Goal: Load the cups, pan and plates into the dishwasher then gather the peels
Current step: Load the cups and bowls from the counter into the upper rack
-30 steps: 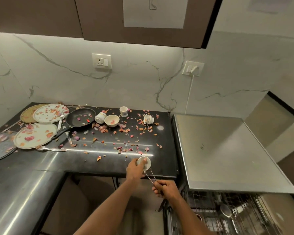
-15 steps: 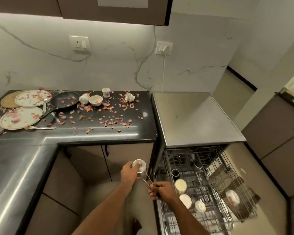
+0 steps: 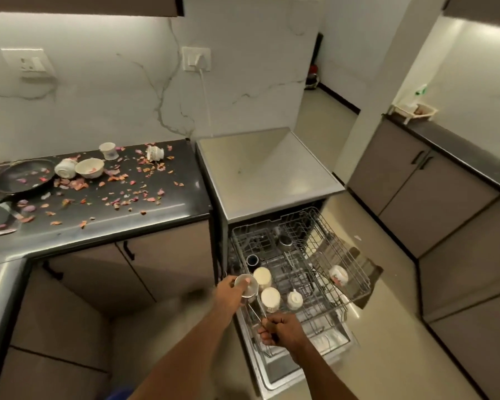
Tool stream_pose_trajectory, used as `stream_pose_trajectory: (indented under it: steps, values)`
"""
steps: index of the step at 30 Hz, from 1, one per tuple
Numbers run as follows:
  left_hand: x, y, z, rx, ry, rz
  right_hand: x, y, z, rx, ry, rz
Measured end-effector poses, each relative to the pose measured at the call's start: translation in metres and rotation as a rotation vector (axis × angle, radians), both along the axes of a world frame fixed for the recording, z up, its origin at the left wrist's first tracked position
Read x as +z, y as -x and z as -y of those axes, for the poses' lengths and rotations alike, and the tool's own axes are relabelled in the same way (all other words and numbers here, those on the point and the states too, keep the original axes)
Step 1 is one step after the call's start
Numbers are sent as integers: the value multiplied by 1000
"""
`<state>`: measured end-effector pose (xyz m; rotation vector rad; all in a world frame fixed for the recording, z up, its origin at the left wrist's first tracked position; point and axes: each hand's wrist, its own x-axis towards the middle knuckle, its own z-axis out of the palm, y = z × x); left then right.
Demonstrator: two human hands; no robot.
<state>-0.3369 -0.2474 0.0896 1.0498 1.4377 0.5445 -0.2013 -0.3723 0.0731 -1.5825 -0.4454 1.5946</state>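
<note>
Step in hand: loading cups; a metal cup with a long wire handle is being carried to the rack.

Tabletop: black, at 9 to 10 o'clock of the view. Carries what is not yet loaded.

Dishwasher: steel-topped, at centre; its door is down and its upper rack is pulled out toward 5 o'clock. The rack already holds several pale cups in its near-left part, among them two upside-down ones and a small one beside them, plus one patterned cup at the rack's 3 o'clock side.

Pan: dark, at the tabletop's 9 o'clock end, with peel bits inside. Plates: barely in view at the left edge, too cropped to count.

Cups on the tabletop: a bowl-like cup, a tipped cup touching it, an upright small cup and another tipped cup toward 12 o'clock.

Peels: pink and orange scraps scattered across the tabletop, ungathered.

Left hand: grip grasping the metal cup by its rim and wall, just at the rack's 9 o'clock edge.

Right hand: grip clenched round the wire handle of that cup, over the rack's 6 o'clock end.

Next move, as judged: turn the metal cup mouth-down and seat it in a free slot beside the pale cups, keeping the long handle clear of the tines; then return for the remaining cups, pan and plates. Peels come last.
</note>
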Motion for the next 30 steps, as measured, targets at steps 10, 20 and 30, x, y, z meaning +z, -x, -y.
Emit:
stream_pose_trajectory:
  steps: [10,20,30]
  values:
    - [-28,-120,42,-132,51,-74,-19,-108,64,-97,-11,11]
    - [-48,-217,62,-306,-87,-187,-53,-202,78,-103,69,7]
    - [-103,-273,-11,-526,-152,-287,-109,-255,19,-220,123,139]
